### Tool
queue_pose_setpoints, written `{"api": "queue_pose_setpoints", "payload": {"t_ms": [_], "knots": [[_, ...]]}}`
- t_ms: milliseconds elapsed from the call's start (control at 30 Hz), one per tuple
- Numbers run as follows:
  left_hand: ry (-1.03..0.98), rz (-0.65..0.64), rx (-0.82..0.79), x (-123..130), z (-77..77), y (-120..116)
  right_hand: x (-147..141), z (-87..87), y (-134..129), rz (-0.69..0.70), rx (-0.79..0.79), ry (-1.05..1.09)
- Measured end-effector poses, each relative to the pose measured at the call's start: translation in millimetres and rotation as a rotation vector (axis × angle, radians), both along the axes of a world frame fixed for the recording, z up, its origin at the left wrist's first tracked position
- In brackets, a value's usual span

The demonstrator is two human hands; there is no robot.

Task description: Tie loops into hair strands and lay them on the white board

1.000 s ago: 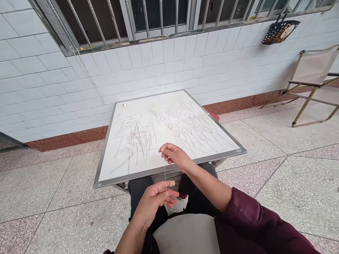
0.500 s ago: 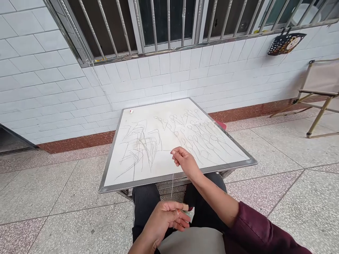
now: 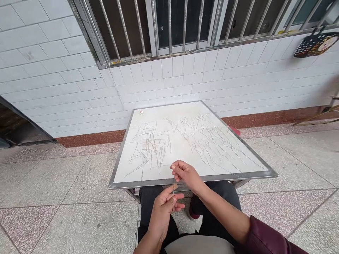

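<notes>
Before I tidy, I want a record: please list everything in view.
Table: one, white, centre
Looped strands: many, grey, table's right half
Bent strands: many, grey, table's left half
Held strand: one, whitish, near table's front edge
Small object: one, red and white, table's far left
Window bars: several, silver, top
Wall tiles: many, white, behind table
Skirting: one, reddish, under tiles
Floor: one, speckled grey and pink, around table
Bag: one, dark dotted, upper right
Metal frame: one, tan, right edge, cut off
Unclear object: one, red, past table's right edge
Opening: one, dark, left edge
Legs: two, dark trousers, below table edge
Sleeve: one, maroon, lower right
Right hand: one, bare, pinching held strand
Left hand: one, tan wrap on one finger, below right hand
</notes>
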State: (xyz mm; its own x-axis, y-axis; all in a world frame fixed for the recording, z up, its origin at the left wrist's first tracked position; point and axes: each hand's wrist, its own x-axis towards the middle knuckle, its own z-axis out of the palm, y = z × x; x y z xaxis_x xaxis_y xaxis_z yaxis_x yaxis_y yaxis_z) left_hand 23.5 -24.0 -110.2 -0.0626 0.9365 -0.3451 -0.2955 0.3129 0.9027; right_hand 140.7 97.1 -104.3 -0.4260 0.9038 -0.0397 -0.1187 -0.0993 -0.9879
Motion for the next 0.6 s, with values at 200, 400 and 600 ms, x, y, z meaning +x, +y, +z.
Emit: {"api": "queue_pose_setpoints", "payload": {"t_ms": [200, 400, 600], "knots": [[-0.024, 0.034, -0.006, -13, -7.6, 3, -17, -5.3, 30, -0.09, 0.023, -0.045], [0.033, 0.004, -0.044, -30, -23.0, 5, -44, -1.7, 95, -0.118, 0.053, -0.137], [0.03, -0.161, 0.001, -55, -59.4, 15, -58, 6.4, 181, -0.167, 0.105, -0.309]]}}
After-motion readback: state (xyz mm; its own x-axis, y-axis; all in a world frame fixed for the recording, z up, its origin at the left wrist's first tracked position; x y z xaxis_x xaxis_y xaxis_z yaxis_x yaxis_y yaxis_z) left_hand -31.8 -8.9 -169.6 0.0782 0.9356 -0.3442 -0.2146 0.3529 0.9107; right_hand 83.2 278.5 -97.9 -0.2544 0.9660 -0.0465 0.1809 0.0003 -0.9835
